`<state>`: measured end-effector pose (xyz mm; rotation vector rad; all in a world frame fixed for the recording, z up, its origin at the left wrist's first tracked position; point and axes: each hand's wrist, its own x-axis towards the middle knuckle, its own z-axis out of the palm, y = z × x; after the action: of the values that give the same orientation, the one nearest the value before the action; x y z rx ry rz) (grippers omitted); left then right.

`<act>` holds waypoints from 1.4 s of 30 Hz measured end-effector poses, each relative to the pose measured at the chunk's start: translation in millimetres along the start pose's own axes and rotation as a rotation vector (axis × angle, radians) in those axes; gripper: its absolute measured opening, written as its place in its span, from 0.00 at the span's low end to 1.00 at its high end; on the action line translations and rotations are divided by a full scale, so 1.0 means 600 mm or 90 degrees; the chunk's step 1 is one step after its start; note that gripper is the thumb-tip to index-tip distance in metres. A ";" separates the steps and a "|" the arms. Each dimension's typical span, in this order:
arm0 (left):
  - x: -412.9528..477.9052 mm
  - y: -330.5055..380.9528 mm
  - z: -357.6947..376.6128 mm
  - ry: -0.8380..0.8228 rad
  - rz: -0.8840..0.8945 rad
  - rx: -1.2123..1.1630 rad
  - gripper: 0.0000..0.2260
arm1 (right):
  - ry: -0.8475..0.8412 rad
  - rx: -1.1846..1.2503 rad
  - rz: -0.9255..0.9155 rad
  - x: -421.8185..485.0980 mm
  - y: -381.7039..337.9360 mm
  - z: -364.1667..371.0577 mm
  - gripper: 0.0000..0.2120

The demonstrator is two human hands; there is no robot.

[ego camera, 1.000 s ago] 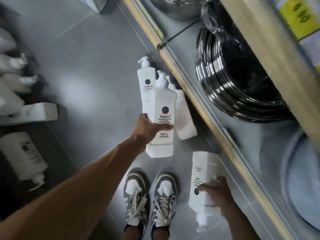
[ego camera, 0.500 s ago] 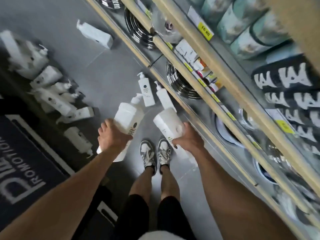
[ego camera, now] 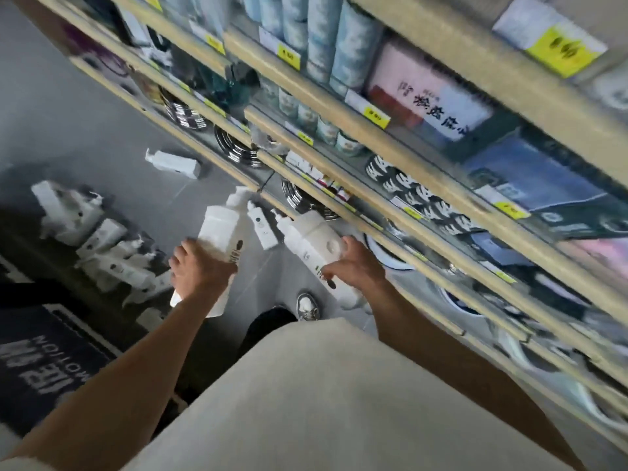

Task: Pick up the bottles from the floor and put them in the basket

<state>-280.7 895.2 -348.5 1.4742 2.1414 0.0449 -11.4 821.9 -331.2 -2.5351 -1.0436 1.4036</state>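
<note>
My left hand point(ego camera: 198, 271) grips a white pump bottle point(ego camera: 222, 229) around its lower body, pump end pointing away from me. My right hand point(ego camera: 353, 266) holds a second white pump bottle point(ego camera: 314, 241) the same way, beside the first. Both bottles are lifted well above the grey floor. On the floor beyond them lies one more white bottle point(ego camera: 261, 226), and another white bottle point(ego camera: 173, 163) lies farther off near the shelf base. At the left, a dark basket point(ego camera: 51, 253) holds several white bottles point(ego camera: 102, 239) piled together.
A tall wooden shelf unit point(ego camera: 390, 144) stocked with cans, bowls and packets runs along the right. A dark mat with white lettering point(ego camera: 44, 362) lies at the lower left. My shoe point(ego camera: 307, 305) and light shirt point(ego camera: 323, 402) fill the bottom centre.
I have stood up from a crouch: both hands rose from the floor with a bottle each. The view tilted up toward the shelves, and the right-hand bottle turned pump-end away.
</note>
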 end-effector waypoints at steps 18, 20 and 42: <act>-0.056 0.053 -0.045 -0.192 0.377 0.154 0.38 | 0.166 0.018 0.157 -0.245 0.135 0.027 0.38; -0.070 0.068 -0.035 -0.220 0.388 0.152 0.39 | 0.176 0.031 0.194 -0.266 0.166 0.031 0.37; -0.516 0.191 0.226 -0.392 0.700 0.218 0.37 | 0.365 0.499 0.500 -0.565 0.581 0.178 0.40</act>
<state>-41.6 634.0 -302.0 2.3045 0.7192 -0.3465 -29.9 327.8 -271.7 -2.4579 0.5522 0.7731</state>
